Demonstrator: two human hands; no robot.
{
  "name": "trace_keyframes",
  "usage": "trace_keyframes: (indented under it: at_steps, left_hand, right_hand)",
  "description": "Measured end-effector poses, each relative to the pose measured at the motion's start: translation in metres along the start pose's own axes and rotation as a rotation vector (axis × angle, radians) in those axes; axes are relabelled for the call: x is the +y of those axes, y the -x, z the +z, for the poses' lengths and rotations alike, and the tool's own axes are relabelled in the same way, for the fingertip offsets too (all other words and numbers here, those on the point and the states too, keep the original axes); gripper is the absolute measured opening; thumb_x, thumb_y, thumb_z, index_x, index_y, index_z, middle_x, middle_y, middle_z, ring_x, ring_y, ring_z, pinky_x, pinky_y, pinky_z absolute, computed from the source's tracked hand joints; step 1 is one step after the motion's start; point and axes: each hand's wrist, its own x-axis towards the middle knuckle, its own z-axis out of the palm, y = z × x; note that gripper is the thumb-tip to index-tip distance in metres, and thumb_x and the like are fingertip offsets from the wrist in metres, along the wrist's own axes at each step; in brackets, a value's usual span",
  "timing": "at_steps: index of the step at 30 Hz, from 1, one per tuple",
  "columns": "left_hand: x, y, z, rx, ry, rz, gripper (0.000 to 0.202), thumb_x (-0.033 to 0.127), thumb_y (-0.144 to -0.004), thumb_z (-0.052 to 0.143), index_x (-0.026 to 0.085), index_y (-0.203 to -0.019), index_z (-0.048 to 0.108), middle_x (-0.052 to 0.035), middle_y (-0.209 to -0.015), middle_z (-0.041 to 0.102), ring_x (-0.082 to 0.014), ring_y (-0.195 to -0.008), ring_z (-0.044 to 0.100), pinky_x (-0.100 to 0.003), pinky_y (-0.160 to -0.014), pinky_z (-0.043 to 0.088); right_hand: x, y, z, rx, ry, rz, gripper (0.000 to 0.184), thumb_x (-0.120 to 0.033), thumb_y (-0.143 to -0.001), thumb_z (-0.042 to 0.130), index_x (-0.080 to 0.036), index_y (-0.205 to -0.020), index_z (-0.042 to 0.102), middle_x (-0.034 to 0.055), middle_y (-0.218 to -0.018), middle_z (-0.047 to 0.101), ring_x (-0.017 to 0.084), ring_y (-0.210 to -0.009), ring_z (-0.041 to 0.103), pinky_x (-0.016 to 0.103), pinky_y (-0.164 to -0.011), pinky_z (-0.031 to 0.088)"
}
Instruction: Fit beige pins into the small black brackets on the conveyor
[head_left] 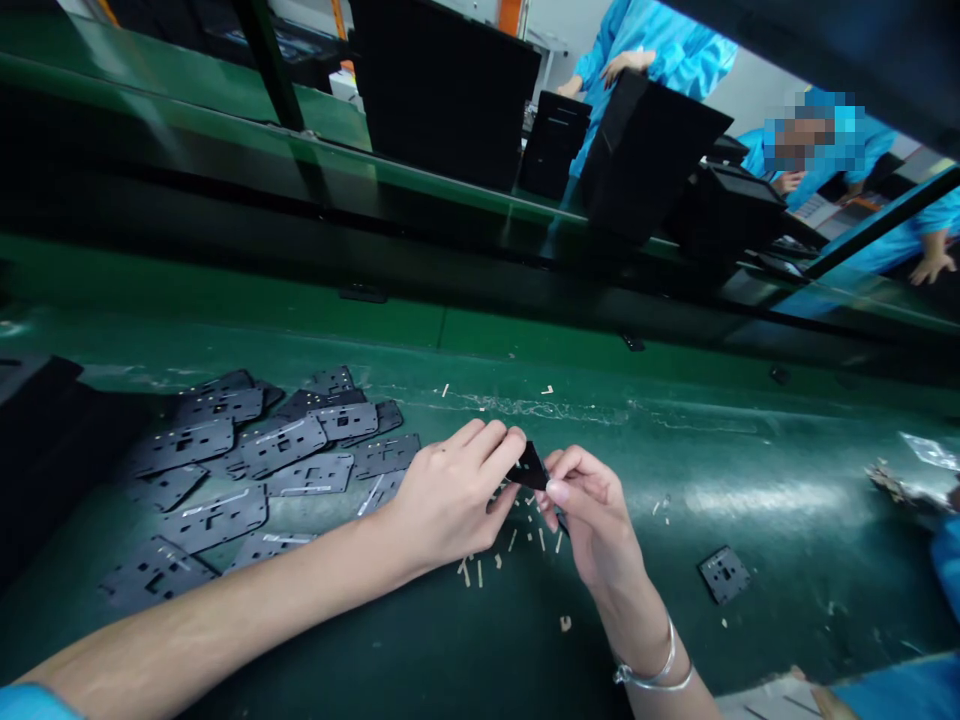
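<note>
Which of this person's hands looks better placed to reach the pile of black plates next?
Probably the left hand: it sits right beside the black plates. The right hand is farther away, beyond the small black piece that both hands are holding, so the left has the shorter reach.

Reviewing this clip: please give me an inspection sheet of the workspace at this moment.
Surface: green work surface, glossy, with pale streaks.
Job's things: both hands pinch a small black piece; a heap of black perforated plates lies beside the left hand; a single small black plate lies apart to the right.
Clutter: pale scraps scattered around the hands; clear plastic wrap at the right edge.
Hands: left hand and right hand bare, silver bangle on the right wrist.
Cables: nothing seen.
Surroundings: co-workers in blue gowns beyond black boxes.
</note>
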Motion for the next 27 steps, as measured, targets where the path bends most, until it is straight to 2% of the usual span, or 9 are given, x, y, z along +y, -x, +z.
trace_keyframes:
  at_steps: [5, 8, 10, 13, 15, 18, 20, 22, 27]
  left_hand:
    - [-0.003, 0.0, 0.003, -0.101, -0.042, 0.026, 0.026, 0.019, -0.081, 0.045, 0.017, -0.107, 0.049, -0.0076, -0.095, 0.06, -0.0213, -0.084, 0.06, -0.024, -0.048, 0.045]
    - [-0.015, -0.014, 0.011, -0.202, -0.058, -0.075, 0.029, 0.024, -0.081, 0.047, 0.017, -0.109, 0.049, -0.009, -0.099, 0.059, -0.0246, -0.084, 0.061, -0.028, -0.051, 0.046]
    - [-0.029, -0.034, 0.019, -0.261, -0.123, -0.189, 0.032, 0.027, -0.081, 0.048, 0.016, -0.112, 0.049, -0.0109, -0.1, 0.059, -0.0275, -0.084, 0.061, -0.031, -0.056, 0.046]
    - [-0.057, -0.076, 0.029, -0.301, -0.194, -0.351, 0.035, 0.027, -0.08, 0.051, 0.015, -0.113, 0.05, -0.0139, -0.102, 0.059, -0.0307, -0.091, 0.059, -0.035, -0.068, 0.046]
    - [-0.075, -0.104, 0.034, -0.281, -0.214, -0.417, 0.039, 0.029, -0.079, 0.054, 0.012, -0.114, 0.05, -0.0175, -0.106, 0.057, -0.0332, -0.095, 0.057, -0.037, -0.074, 0.044]
    - [-0.093, -0.13, 0.04, -0.241, -0.235, -0.503, 0.063, 0.04, -0.076, 0.061, 0.009, -0.126, 0.04, -0.0236, -0.117, 0.051, -0.0381, -0.104, 0.051, -0.04, -0.078, 0.043]
    - [-0.095, -0.129, 0.043, -0.211, -0.238, -0.523, 0.073, 0.045, -0.076, 0.059, 0.009, -0.133, 0.032, -0.0243, -0.122, 0.047, -0.0386, -0.109, 0.047, -0.04, -0.079, 0.043]
    - [-0.091, -0.117, 0.043, -0.178, -0.22, -0.496, 0.068, 0.046, -0.081, 0.054, 0.011, -0.134, 0.031, -0.0216, -0.123, 0.048, -0.0362, -0.111, 0.046, -0.038, -0.079, 0.044]
    - [-0.076, -0.067, 0.029, -0.175, -0.048, -0.328, 0.027, 0.032, -0.087, 0.046, 0.018, -0.109, 0.054, -0.0092, -0.106, 0.058, -0.0256, -0.1, 0.055, -0.031, -0.074, 0.045]
  right_hand:
    - [0.001, -0.008, -0.007, -0.042, 0.07, 0.098, 0.02, -0.03, -0.067, 0.071, -0.018, -0.061, 0.055, -0.0027, -0.058, 0.055, 0.009, -0.049, 0.047, 0.018, -0.04, 0.032]
    - [0.003, -0.019, -0.021, 0.055, 0.364, 0.024, 0.02, -0.035, -0.074, 0.065, -0.019, -0.068, 0.057, -0.001, -0.061, 0.059, 0.01, -0.051, 0.049, 0.02, -0.043, 0.034]
    - [0.005, -0.026, -0.032, 0.159, 0.718, -0.036, 0.019, -0.037, -0.079, 0.058, -0.019, -0.071, 0.059, 0.0, -0.065, 0.062, 0.012, -0.054, 0.052, 0.021, -0.046, 0.035]
    - [0.006, -0.033, -0.046, 0.187, 1.162, -0.031, 0.016, -0.029, -0.081, 0.053, -0.021, -0.07, 0.061, -0.0009, -0.063, 0.064, 0.013, -0.058, 0.057, 0.022, -0.052, 0.037]
    - [0.007, -0.034, -0.051, 0.157, 1.262, -0.014, 0.015, -0.024, -0.08, 0.054, -0.022, -0.067, 0.062, -0.0018, -0.06, 0.065, 0.014, -0.058, 0.059, 0.022, -0.054, 0.037]
    - [0.008, -0.034, -0.051, 0.141, 1.343, -0.015, 0.017, -0.022, -0.08, 0.052, -0.024, -0.066, 0.062, -0.0021, -0.06, 0.066, 0.014, -0.056, 0.059, 0.022, -0.051, 0.034]
    - [0.011, -0.033, -0.048, 0.128, 1.397, -0.021, 0.018, -0.023, -0.082, 0.051, -0.024, -0.068, 0.063, -0.0023, -0.059, 0.066, 0.014, -0.054, 0.058, 0.023, -0.05, 0.032]
    - [0.015, -0.032, -0.042, 0.1, 1.435, -0.034, 0.017, -0.022, -0.081, 0.052, -0.025, -0.069, 0.063, -0.0026, -0.06, 0.065, 0.014, -0.055, 0.057, 0.023, -0.05, 0.031]
    - [0.022, -0.03, -0.03, -0.018, 1.502, -0.088, 0.011, -0.017, -0.077, 0.058, -0.026, -0.074, 0.064, -0.0031, -0.068, 0.065, 0.014, -0.069, 0.059, 0.023, -0.059, 0.035]
